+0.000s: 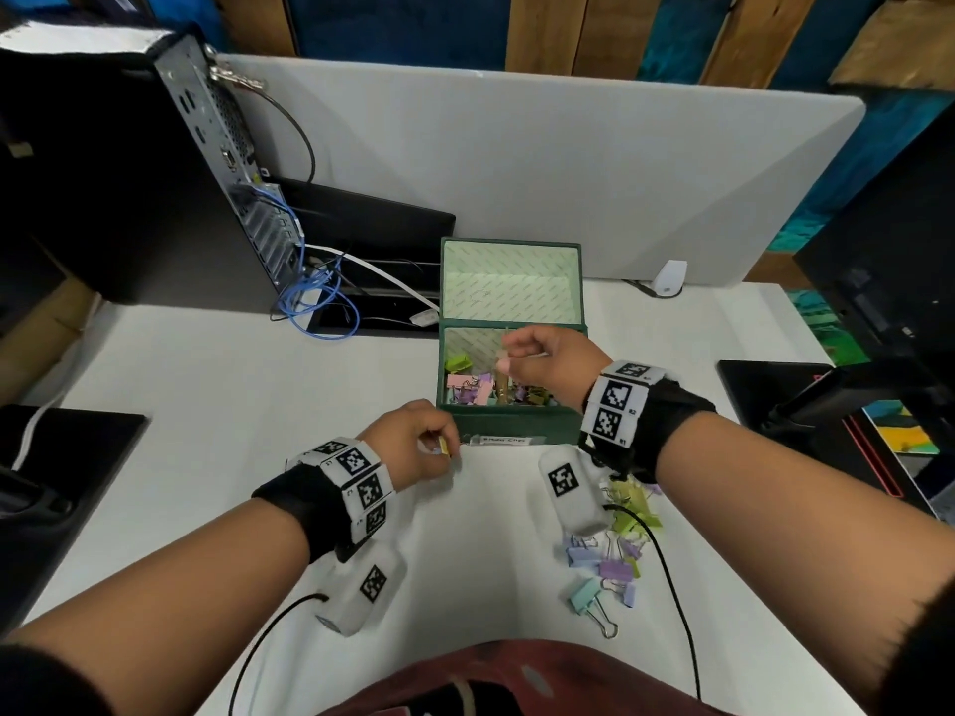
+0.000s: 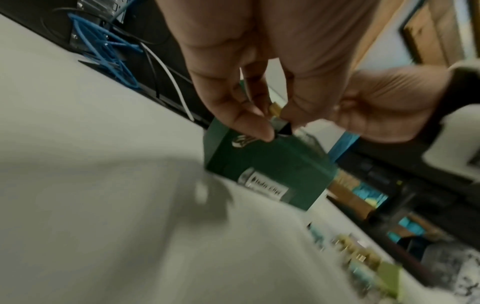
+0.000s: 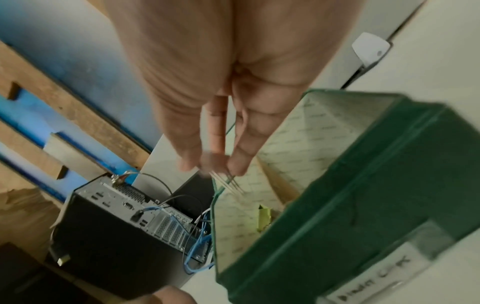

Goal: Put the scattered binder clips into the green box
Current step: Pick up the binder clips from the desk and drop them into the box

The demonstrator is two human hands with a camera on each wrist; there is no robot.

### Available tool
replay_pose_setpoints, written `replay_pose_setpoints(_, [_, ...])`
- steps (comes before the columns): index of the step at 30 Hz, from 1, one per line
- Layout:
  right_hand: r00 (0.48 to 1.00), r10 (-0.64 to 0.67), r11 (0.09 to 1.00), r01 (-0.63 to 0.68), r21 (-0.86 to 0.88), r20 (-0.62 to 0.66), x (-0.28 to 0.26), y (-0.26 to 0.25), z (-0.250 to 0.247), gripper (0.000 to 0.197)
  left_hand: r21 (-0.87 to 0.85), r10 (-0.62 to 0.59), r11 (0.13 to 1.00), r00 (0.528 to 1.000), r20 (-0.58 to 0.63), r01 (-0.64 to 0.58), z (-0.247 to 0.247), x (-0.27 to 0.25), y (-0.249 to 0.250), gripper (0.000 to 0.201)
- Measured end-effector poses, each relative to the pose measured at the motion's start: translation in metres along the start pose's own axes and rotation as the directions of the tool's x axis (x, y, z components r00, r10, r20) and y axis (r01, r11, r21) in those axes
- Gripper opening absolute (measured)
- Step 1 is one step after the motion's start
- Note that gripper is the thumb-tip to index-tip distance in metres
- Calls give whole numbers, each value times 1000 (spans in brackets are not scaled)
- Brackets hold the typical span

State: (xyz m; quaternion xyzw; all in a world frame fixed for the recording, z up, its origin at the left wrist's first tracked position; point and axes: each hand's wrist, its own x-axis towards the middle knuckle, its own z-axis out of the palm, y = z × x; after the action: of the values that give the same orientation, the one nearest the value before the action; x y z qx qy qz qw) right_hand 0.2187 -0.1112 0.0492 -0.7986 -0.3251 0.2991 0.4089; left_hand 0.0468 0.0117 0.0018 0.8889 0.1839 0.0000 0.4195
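Observation:
The green box (image 1: pixel 511 423) stands open mid-table, its lid upright, with several pastel binder clips (image 1: pixel 467 387) inside. My right hand (image 1: pixel 509 356) hovers over the box interior and pinches the wire handles (image 3: pixel 228 183) of a tan clip (image 1: pixel 502 392) that hangs just below the fingers. My left hand (image 1: pixel 442 449) is low at the box's front left corner. It pinches a small yellow clip (image 2: pixel 279 117) between thumb and fingers. Several loose clips (image 1: pixel 615 550) lie scattered on the table under my right forearm; they show blurred (image 2: pixel 363 263) in the left wrist view.
A computer tower (image 1: pixel 155 173) with blue cables (image 1: pixel 310 297) stands at the back left. A white partition (image 1: pixel 517 147) closes the table's far side, with a small white device (image 1: pixel 669 276) at its foot. Black pads lie at the right (image 1: pixel 765 390) and left (image 1: pixel 62 457).

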Motion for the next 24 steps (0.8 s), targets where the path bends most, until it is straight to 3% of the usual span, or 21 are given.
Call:
replay_pose_setpoints(2, [1000, 4, 1000, -4, -23, 17, 3, -1, -1, 40, -53, 16, 998, 999, -39, -18, -8, 1, 11, 41])
replay_pose_setpoints(6, [1000, 1, 999, -1, -34, 6, -7, 21, -10, 26, -150, 45, 987, 994, -104, -61, -18, 12, 39, 35])
replay_pose_setpoints(8, [999, 22, 1000, -22, 6, -24, -18, 36, -19, 20, -167, 42, 984, 993, -106, -60, -18, 24, 56, 31])
replay_pose_setpoints(12, [990, 97, 991, -87, 101, -106, -44, 65, -42, 26, -137, 15, 990, 995, -100, -29, -8, 58, 83, 17])
replay_pose_setpoints(15, [975, 154, 985, -138, 107, -159, -62, 84, -57, 29, -159, -10, 987, 993, -117, -8, 5, 81, 94, 25])
replay_pose_setpoints(21, [964, 211, 978, -209, 30, -163, -85, 112, -69, 28, -49, -113, 993, 985, -129, 108, 22, 103, 89, 12])
replay_pose_setpoints(24, [957, 236, 965, -252, -77, -166, -90, 126, -68, 19, 44, -65, 996, 990, -123, 71, 26, 99, 85, 8])
